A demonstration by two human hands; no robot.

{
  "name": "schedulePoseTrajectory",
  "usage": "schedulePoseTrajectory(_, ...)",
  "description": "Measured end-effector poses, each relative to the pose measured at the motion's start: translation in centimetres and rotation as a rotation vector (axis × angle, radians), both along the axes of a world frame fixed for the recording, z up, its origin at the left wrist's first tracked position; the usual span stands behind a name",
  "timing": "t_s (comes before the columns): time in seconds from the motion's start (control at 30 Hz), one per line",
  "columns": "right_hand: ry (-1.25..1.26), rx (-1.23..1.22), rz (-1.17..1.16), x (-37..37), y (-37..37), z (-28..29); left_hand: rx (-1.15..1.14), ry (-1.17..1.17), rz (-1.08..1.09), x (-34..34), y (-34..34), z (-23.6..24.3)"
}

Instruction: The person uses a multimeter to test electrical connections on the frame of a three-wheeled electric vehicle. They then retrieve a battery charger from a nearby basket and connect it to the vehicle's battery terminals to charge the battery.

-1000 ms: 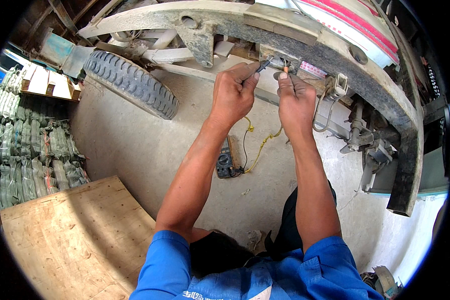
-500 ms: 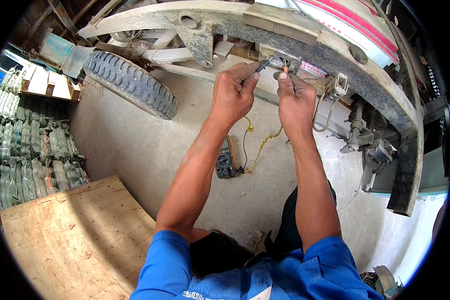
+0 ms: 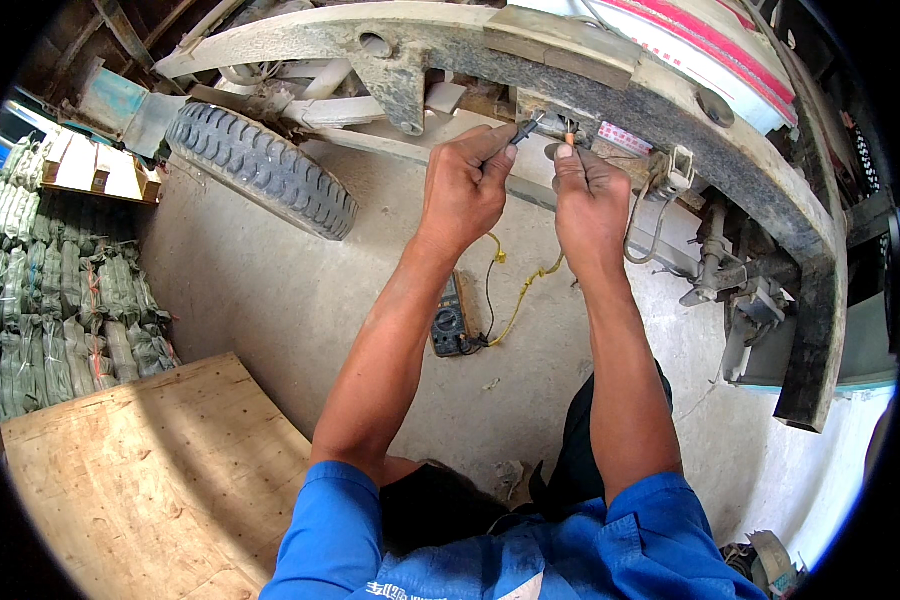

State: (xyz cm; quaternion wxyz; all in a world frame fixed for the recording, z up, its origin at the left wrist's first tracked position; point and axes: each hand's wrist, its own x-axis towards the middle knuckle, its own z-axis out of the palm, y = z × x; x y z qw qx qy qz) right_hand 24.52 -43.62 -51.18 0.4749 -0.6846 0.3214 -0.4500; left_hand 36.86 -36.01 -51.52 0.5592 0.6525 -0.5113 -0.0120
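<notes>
Between the thumb and fingers of my left hand is a black test probe, its thin metal tip pointing up and right. My right hand pinches an orange test probe, tip upward. Both tips are close to a small fitting under the frame rail of a vehicle; whether they touch it I cannot tell. On the concrete floor between my forearms lies a dark multimeter, partly hidden by my left forearm. Leads with yellow wrapping run from it up toward my hands.
A long, dirty metal frame rail arches across the top. A treaded tyre stands at the left. Bundled green packages are stacked at far left, behind a plywood board. A looped cable hangs right of my right hand.
</notes>
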Motion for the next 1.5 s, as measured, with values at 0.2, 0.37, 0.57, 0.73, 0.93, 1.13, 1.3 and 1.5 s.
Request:
schedulePoseTrajectory(0.2,-0.003,-0.005,0.0,-0.04,0.06,0.07,0.025,0.001,-0.006,0.01,0.1,0.09)
schedulePoseTrajectory(0.37,-0.009,0.017,0.007,-0.06,0.09,0.16,0.017,0.008,-0.004,-0.05,0.04,0.04)
schedulePoseTrajectory(0.57,-0.004,0.022,0.003,-0.02,0.03,-0.01,0.016,0.008,-0.008,-0.11,0.08,0.19)
schedulePoseTrajectory(0.73,-0.014,0.016,-0.002,0.07,-0.06,-0.21,0.006,0.005,-0.023,0.23,-0.04,-0.3)
schedulePoseTrajectory(0.93,-0.02,0.018,0.003,0.13,-0.1,-0.31,-0.004,-0.009,-0.012,0.24,-0.05,-0.3)
schedulePoseTrajectory(1.13,-0.026,-0.004,0.004,0.15,-0.25,-0.55,0.018,-0.003,-0.005,0.03,0.1,0.04)
schedulePoseTrajectory(1.3,-0.038,0.023,0.01,0.18,-0.15,-0.42,0.013,-0.02,-0.009,0.1,0.07,0.01)
schedulePoseTrajectory(1.5,-0.005,0.01,0.012,0.1,-0.33,-0.47,0.016,-0.043,0.003,0.25,-0.11,-0.18)
